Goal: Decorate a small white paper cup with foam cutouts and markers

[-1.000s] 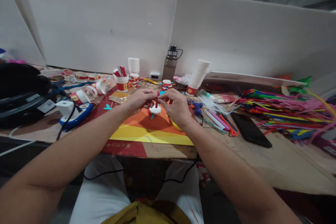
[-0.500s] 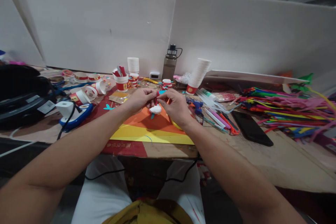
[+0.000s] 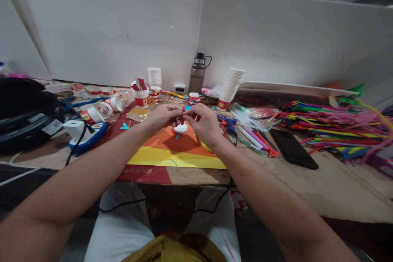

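Note:
My left hand (image 3: 167, 117) and my right hand (image 3: 201, 120) meet over the orange and yellow paper (image 3: 159, 154) in the middle of the table. Between their fingertips both pinch a small red strip (image 3: 183, 120), partly covered by the fingers. Just below it is a white scalloped piece (image 3: 180, 129) with a bit of blue under it. A bright blue piece (image 3: 188, 108) shows behind the fingertips. Whether these pieces are joined to the red strip cannot be made out. A blue paper cutout (image 3: 125, 126) lies to the left of my left hand.
Behind stand a water bottle (image 3: 197, 74), a tall stack of paper cups (image 3: 231, 89) and a cup of red-handled tools (image 3: 141, 95). Right are markers (image 3: 252, 136), a black phone (image 3: 293, 148) and coloured pipe cleaners (image 3: 334, 125). A blue-and-white power strip (image 3: 87, 139) sits left.
The red strip now shows more upright between my fingertips, over the white piece. My hands have barely shifted, and the whole view has slid slightly.

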Demonstrator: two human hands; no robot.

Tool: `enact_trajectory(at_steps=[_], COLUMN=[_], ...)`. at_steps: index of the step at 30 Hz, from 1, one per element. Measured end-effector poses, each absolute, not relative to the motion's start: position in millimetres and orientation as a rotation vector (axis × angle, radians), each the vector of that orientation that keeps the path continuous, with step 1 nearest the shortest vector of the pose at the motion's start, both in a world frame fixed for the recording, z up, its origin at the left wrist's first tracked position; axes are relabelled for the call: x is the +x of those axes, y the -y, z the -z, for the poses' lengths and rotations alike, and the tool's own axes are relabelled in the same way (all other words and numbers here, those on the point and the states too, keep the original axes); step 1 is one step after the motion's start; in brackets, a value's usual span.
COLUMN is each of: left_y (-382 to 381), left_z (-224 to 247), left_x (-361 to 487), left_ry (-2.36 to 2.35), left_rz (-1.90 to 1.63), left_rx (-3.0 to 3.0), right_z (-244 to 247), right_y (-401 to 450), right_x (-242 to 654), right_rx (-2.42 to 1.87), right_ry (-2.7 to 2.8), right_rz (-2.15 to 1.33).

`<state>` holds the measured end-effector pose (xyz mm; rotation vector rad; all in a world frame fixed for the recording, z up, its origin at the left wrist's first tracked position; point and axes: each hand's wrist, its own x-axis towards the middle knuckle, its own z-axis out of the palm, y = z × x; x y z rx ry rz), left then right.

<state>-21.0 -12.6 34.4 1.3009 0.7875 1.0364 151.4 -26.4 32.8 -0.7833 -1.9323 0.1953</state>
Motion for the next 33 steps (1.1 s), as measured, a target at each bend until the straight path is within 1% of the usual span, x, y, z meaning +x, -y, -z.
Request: enact_trajectory(at_steps=[14, 25, 33], left_y=[12.7, 16.7, 13.9], left_z=[-33.3, -38.6, -35.6], left_x=[-21.0, -19.8, -20.1], left_ry=[-0.845, -0.958, -0.954], left_rz=[-1.108, -1.124, -1.144], left_rx=[1.444, 1.443, 1.398], right_z=[-27.8, -25.2, -25.3], right_y=[23.1, 21.1, 21.1], right_x=[150.3, 150.2, 150.7], right_rx=[-0.734, -0.808, -0.813], right_ry=[1.932, 1.971, 1.978], right_rz=[-0.190, -0.210, -0.216])
